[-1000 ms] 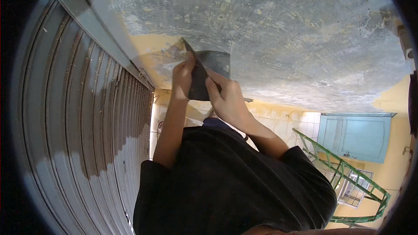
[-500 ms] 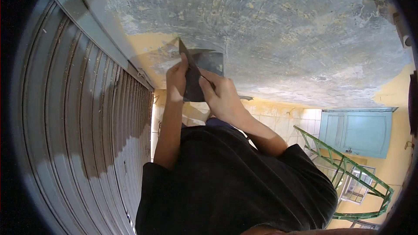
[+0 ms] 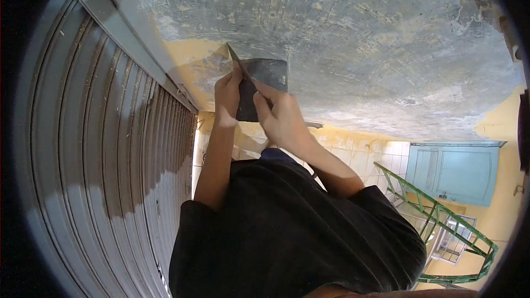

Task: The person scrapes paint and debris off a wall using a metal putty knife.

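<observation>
My left hand (image 3: 226,95) is closed at the left edge of a dark, flat rectangular plate (image 3: 266,74), its thumb near the top. In my right hand (image 3: 282,118) is a scraper with a thin dark blade (image 3: 238,59), fingers wrapped round its lower end. The blade slants up and left across the plate's upper left corner. Its tip overlaps a bare yellow patch in the grey-coated wall (image 3: 359,38); I cannot tell whether it touches. My fingers hide the scraper's handle.
Close on the left runs a grey corrugated metal shutter (image 3: 94,132) with a pale frame. To the right are a light blue door (image 3: 464,172) and a green metal frame (image 3: 433,205). White tiles (image 3: 353,161) lie below the wall's yellow band.
The plate and both hands have shifted slightly up and right in view. The scraper blade has turned and now looks narrower. Both hands keep their hold.
</observation>
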The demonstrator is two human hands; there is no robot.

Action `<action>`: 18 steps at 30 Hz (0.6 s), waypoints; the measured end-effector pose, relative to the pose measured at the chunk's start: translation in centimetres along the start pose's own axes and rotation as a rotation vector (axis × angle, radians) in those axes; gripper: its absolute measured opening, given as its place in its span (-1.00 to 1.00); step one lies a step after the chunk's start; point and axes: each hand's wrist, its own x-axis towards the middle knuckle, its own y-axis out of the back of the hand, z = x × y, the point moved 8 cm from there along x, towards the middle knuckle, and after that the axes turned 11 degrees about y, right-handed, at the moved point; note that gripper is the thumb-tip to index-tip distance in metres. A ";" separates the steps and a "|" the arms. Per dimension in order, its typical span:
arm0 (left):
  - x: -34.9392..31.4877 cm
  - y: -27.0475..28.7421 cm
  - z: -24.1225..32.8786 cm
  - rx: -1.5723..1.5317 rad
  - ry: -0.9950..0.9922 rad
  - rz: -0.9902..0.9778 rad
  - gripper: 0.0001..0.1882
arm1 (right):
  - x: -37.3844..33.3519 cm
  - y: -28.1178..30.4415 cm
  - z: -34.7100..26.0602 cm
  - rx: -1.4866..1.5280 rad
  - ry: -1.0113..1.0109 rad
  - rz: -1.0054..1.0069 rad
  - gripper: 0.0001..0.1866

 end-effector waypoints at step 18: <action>-0.4 0.7 -1.0 0.047 0.059 0.059 -0.44 | 0.5 0.0 1.7 0.032 -0.082 -0.032 -0.64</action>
